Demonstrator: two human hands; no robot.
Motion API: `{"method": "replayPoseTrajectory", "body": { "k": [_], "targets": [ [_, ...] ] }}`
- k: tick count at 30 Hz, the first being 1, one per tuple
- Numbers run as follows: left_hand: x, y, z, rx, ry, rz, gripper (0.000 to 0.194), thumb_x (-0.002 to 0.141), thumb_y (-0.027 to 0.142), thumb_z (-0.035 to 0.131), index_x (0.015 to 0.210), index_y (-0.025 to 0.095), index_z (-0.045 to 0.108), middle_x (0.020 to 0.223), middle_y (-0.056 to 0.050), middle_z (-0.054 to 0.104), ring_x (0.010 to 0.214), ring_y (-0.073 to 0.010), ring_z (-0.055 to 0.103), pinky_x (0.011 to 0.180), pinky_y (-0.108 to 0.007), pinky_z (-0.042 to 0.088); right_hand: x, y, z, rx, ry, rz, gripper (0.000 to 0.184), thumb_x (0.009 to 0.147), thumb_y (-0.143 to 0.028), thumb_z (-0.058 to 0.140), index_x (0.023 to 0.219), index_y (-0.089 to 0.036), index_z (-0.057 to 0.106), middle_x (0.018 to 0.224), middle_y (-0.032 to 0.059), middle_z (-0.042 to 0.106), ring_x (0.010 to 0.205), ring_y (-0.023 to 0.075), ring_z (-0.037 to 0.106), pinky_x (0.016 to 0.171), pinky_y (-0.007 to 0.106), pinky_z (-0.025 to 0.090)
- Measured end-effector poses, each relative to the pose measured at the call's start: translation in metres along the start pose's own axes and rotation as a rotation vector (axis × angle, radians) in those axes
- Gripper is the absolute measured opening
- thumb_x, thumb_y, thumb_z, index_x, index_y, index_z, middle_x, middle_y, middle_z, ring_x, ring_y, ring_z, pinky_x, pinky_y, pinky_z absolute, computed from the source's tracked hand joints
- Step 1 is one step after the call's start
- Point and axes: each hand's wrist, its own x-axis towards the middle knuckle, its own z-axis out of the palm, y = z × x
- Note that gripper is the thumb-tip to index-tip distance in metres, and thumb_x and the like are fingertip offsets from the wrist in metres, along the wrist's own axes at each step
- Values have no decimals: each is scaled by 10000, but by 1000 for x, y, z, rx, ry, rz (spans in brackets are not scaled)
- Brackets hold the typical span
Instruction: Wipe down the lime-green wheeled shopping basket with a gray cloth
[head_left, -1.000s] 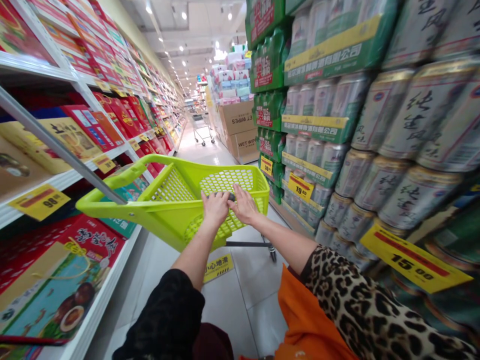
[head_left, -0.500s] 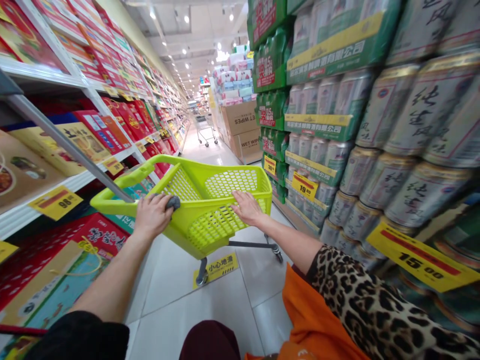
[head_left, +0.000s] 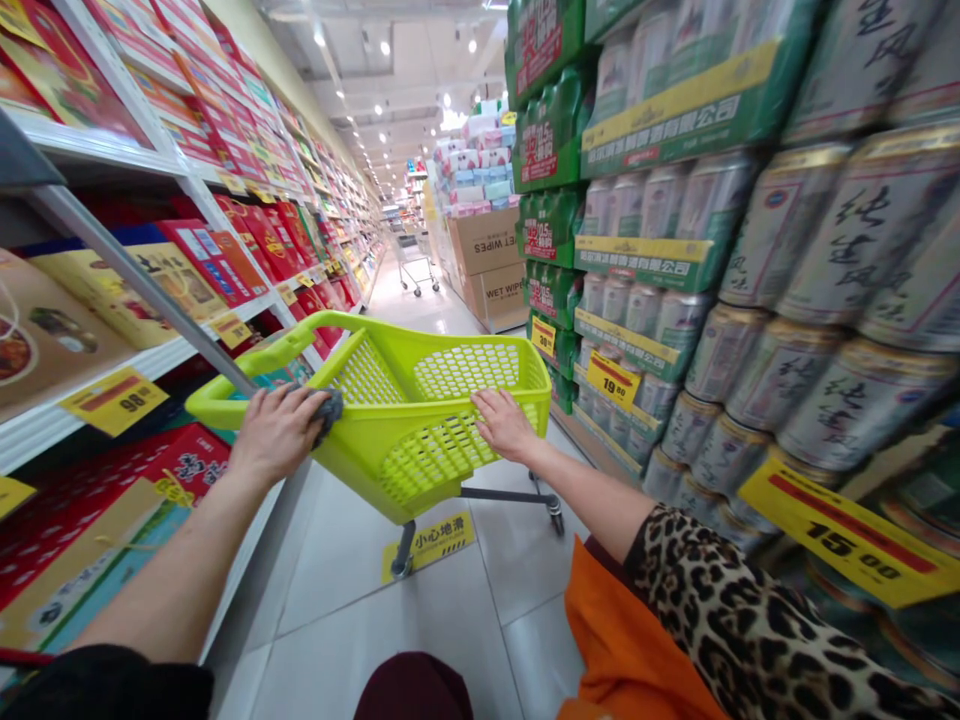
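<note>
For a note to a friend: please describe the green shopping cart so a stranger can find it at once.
Between shelves of red gift boxes and stacked drink cans, the lime-green plastic shopping cart stands closest, under the person's left hand and right hand. Unlike the wire cart far down the aisle, it is bright mesh plastic.

White shelves [head_left: 142, 365] run along the left, packed with red gift boxes [head_left: 199, 250] and carrying a yellow price tag [head_left: 114, 400] on one edge. To the right rise shrink-wrapped cans [head_left: 862, 250], green bottle packs [head_left: 551, 130] and cartons marked WET WIPES [head_left: 487, 240]. A yellow sticker [head_left: 429, 547] lies on the floor tiles [head_left: 375, 620]; a shopping cart [head_left: 415, 262] stands far ahead.
</note>
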Motion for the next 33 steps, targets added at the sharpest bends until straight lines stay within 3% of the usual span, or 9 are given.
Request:
{"method": "replayPoseTrajectory", "body": {
  "k": [3, 5, 13, 15, 17, 22, 25, 27, 33],
  "targets": [
    [-5, -10, 3, -3, 38, -40, 397, 830, 369, 339, 1154, 216, 509, 1205, -49, 579, 1239, -256, 380, 1042, -479, 250, 0, -3, 1, 25, 14, 19, 467, 850, -231, 459, 1296, -92, 463, 1318, 146, 485, 1252, 246, 372, 1082, 437, 220],
    [-3, -3, 7, -9, 48, -60, 402, 835, 369, 329, 1149, 204, 519, 1209, -73, 577, 1236, -272, 386, 1030, -484, 267, 1, -5, 2, 56, 30, 47, 459, 841, -221, 454, 1284, -100, 478, 1302, 147, 499, 1249, 243, 376, 1083, 443, 220],
    [30, 100, 23, -190, -20, 110, 405, 844, 347, 359, 1148, 183, 572, 1134, -97, 619, 1076, -258, 495, 963, -412, 351, 1, -7, 5, 75, 45, 80, 504, 785, -166, 459, 1279, -68, 477, 1305, 161, 492, 1252, 243, 373, 1087, 442, 205],
    [33, 110, 24, -204, -24, 103, 403, 846, 341, 359, 1159, 193, 565, 1139, -92, 618, 1091, -263, 485, 966, -421, 344, 0, -5, 3, 47, 28, 58, 514, 781, -165, 450, 1290, -89, 468, 1314, 150, 489, 1257, 238, 368, 1085, 443, 207],
    [30, 101, 22, -196, -28, 104, 406, 841, 336, 359, 1166, 197, 560, 1159, -90, 610, 1118, -271, 472, 973, -431, 334, -2, -1, 0, 9, 8, 31, 513, 786, -168, 441, 1296, -112, 463, 1320, 136, 491, 1257, 238, 370, 1085, 462, 194],
    [12, 39, 11, -127, 4, 28, 439, 829, 364, 352, 1163, 168, 558, 1185, -122, 589, 1143, -298, 461, 977, -454, 323, -8, 9, -6, -17, 27, 71, 530, 778, -156, 442, 1304, -92, 451, 1341, 138, 476, 1274, 246, 356, 1091, 474, 167],
    [10, 33, 9, -120, 13, -15, 434, 826, 369, 356, 1156, 172, 560, 1190, -127, 583, 1153, -306, 450, 974, -471, 320, -10, 8, -5, 16, 50, 115, 545, 760, -152, 450, 1301, -86, 456, 1340, 144, 477, 1278, 244, 354, 1098, 463, 161],
    [15, 52, 12, -133, 12, -31, 413, 825, 356, 365, 1139, 183, 569, 1181, -122, 590, 1155, -308, 442, 978, -488, 310, -10, 5, -4, 38, 69, 146, 557, 755, -151, 450, 1308, -82, 449, 1335, 144, 482, 1275, 244, 360, 1102, 457, 155],
    [39, 151, 22, -251, -34, -4, 372, 843, 326, 382, 1146, 213, 567, 1152, -90, 609, 1139, -281, 446, 988, -466, 305, -12, 2, -5, 35, 53, 140, 616, 740, -135, 448, 1351, -78, 393, 1349, 150, 464, 1283, 242, 349, 1100, 446, 159]
  ]
}}
